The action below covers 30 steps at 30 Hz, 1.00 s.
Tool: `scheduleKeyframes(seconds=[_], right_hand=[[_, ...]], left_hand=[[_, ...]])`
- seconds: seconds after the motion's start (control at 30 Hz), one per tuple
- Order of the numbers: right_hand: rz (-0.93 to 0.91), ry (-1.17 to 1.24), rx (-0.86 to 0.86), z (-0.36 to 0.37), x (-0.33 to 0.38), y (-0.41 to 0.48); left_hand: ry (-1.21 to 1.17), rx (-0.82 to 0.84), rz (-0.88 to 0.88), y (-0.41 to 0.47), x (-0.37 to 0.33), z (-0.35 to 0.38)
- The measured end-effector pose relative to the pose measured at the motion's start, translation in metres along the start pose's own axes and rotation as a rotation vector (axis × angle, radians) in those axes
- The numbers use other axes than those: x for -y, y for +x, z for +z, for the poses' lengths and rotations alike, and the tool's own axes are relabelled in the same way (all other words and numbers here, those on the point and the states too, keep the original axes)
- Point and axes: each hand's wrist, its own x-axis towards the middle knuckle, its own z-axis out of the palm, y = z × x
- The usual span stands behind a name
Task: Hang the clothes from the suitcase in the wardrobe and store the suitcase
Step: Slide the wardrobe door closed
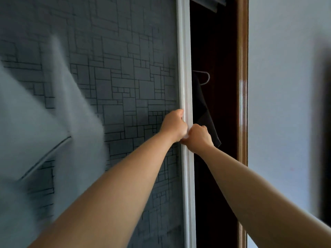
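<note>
Gripping the white edge strip (184, 68) of the sliding door (116, 68), both hands meet at one spot on my head-camera feed. The left hand (174, 125) is curled round the strip from the panel side, its fingertips hidden behind the edge. The right hand (198, 137) clasps the same strip just below, from the side of the opening, knuckles toward me. The two hands are pressed close and seem to touch. Both forearms are bare and reach up from the bottom of the view.

The door panel is dark grey, scored with thin lines into rectangles. The wardrobe (216, 185) stands partly open: I see a narrow dark gap between the white strip and a glossy brown frame (242, 86). Inside that gap a dark garment (204, 111) hangs from a thin hanger (206, 77), just behind the right hand. More dark fabric (206, 2) shows at the top of the gap.

Right of the frame runs a pale wall (286, 86), with a blurred dark shape (325, 140) at the far edge that I cannot identify. A pale blurred patch (35, 122) lies over the left of the door; I cannot tell whether it is cloth or a reflection.
</note>
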Motion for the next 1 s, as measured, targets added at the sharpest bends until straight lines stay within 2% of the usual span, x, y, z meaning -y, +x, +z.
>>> scheduleKeyframes(seconds=[0.17,0.4,0.77,1.0], right_hand=[[0.027,-0.010,-0.043,-0.006,-0.035,0.027],[-0.036,-0.248,-0.140,-0.018,-0.071,0.043],[-0.064,-0.388,-0.186,-0.030,-0.116,0.070],[-0.115,-0.420,-0.167,-0.034,-0.123,0.077]], left_hand=[[-0.025,0.035,0.004,0.010,-0.021,0.029],[0.002,0.072,-0.003,0.024,-0.042,0.061],[-0.020,0.075,0.005,0.050,-0.053,0.118],[-0.047,0.035,0.019,0.050,-0.051,0.130]])
